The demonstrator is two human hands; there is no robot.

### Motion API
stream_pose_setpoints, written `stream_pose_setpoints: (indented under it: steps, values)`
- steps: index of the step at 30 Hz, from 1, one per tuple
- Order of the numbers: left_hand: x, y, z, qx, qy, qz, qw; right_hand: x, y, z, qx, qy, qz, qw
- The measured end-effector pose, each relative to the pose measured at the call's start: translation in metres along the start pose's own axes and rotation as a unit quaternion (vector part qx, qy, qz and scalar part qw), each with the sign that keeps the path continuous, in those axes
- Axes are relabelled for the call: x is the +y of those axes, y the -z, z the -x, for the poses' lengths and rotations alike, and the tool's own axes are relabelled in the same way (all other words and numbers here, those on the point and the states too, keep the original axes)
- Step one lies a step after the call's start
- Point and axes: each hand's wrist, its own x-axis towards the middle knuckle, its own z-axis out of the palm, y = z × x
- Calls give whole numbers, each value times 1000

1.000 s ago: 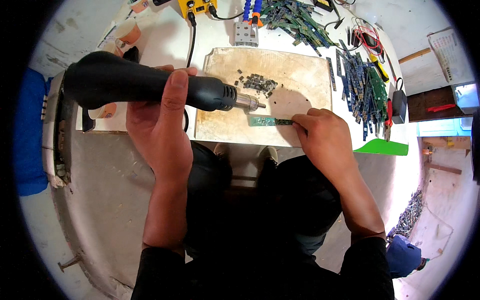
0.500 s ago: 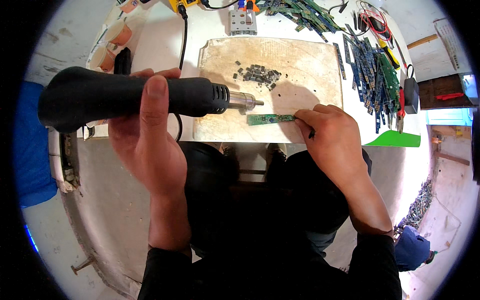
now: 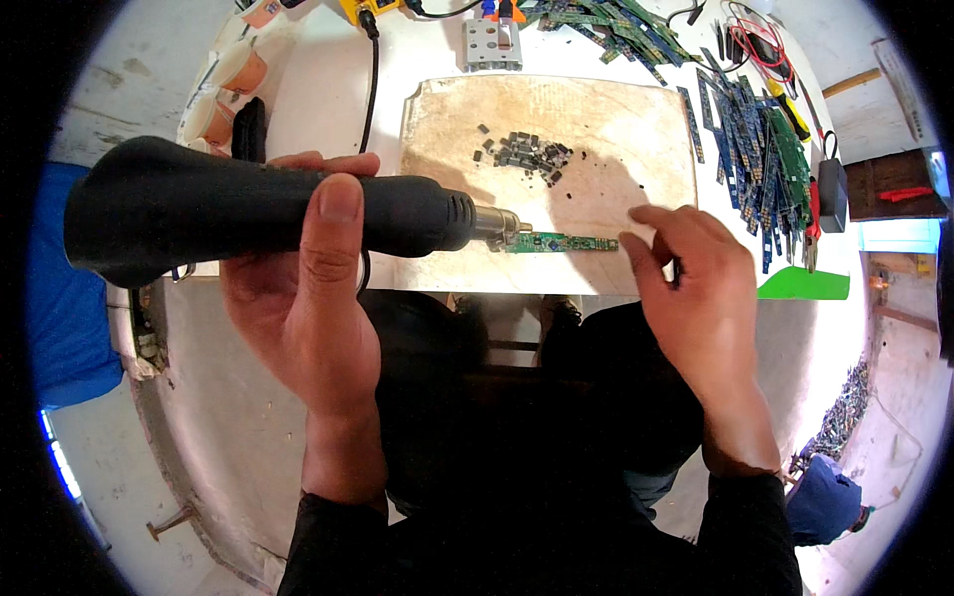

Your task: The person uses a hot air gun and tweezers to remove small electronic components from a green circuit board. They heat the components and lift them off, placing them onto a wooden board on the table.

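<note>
Heat gun (image 3: 238,204) sits grasped in the left hand (image 3: 308,288), covering several fingers; its nozzle overlaps the left end of the green circuit strip (image 3: 566,243), on the pale board's (image 3: 457,104) near side. The right hand (image 3: 706,293) has thumb and forefinger parted just beside the strip's right end; a dark spot within is unclear.

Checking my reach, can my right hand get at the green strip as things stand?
Likely yes: the right hand, thumb and forefinger parted, is near the right end of the green strip, with nothing visible between. The heat gun in the left hand is by the other end.
</note>
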Motion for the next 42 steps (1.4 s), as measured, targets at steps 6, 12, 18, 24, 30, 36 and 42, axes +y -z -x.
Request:
stream_pose_setpoints:
  steps: [6, 12, 18, 24, 30, 36, 42]
  values:
    - [0, 3, 1, -29, -19, 13, 999, 7, 3, 0, 129, -31, -365, 922]
    - [2, -3, 1, -8, -13, -12, 1000, 9, 28, -6, 147, 3, -398, 906]
    - [1, -4, 3, -23, -13, -2, 1000, -15, 33, -17, 141, 55, -387, 909]
    - [2, -7, 5, -17, -10, -13, 1000, -2, 8, -12, 134, 31, -395, 908]
    - [3, -14, 7, -61, -22, 10, 998, 7, 4, -15, 160, -18, -407, 899]
    - [4, -23, 14, -87, -19, 12, 996, 5, 7, -12, 182, -21, -419, 889]
    - [4, -22, 16, -105, 5, 10, 994, 18, 6, -14, 182, -13, -410, 893]
